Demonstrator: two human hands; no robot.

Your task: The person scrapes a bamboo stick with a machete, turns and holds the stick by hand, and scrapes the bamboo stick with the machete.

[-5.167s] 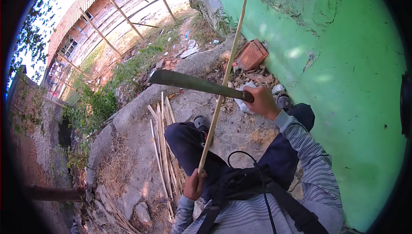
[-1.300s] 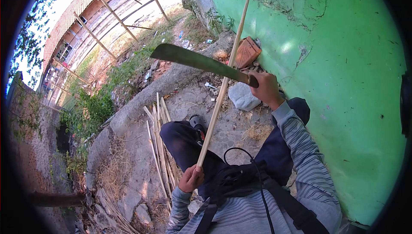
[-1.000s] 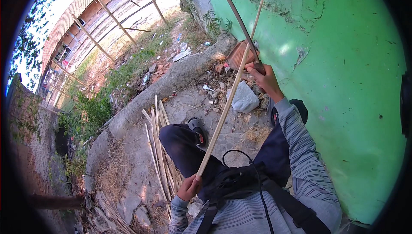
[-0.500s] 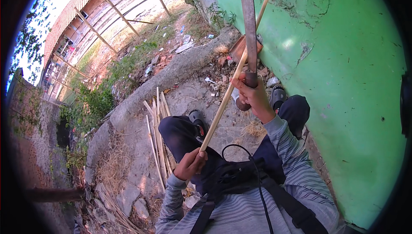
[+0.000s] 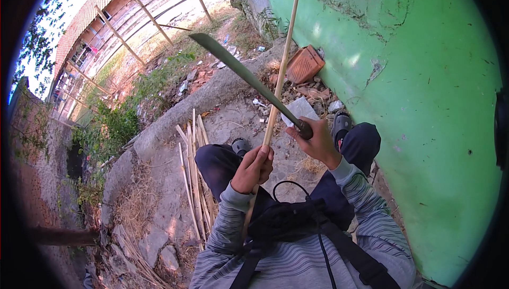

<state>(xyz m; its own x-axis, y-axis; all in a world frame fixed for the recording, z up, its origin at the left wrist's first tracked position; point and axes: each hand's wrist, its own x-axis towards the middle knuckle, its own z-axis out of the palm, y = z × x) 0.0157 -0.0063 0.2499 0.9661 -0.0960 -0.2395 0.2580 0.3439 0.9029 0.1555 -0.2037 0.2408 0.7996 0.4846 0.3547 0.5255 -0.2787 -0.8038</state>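
Observation:
My left hand [image 5: 254, 170] is closed around a long pale wooden strip, likely bamboo [image 5: 285, 61], which points up and away, its lower end passing down beside my left forearm. In my right hand [image 5: 319, 143] is the dark handle of a machete [image 5: 241, 72]. Its long blade slants to the far left and crosses over the strip just above my left hand; whether the two touch, I cannot tell. Only part of the handle shows from under my right fingers.
More pale strips [image 5: 195, 183] lie on the ground beside my left knee. A green wall [image 5: 424, 119] rises close on my right. An orange clay block [image 5: 306, 65] and rubble lie at its foot. A low concrete ridge [image 5: 175, 114] curves along the left.
My left hand has moved up and right, now gripping the strip farther along. The machete has swung from upright to slanting left across the strip. My right fingers no longer touch the strip.

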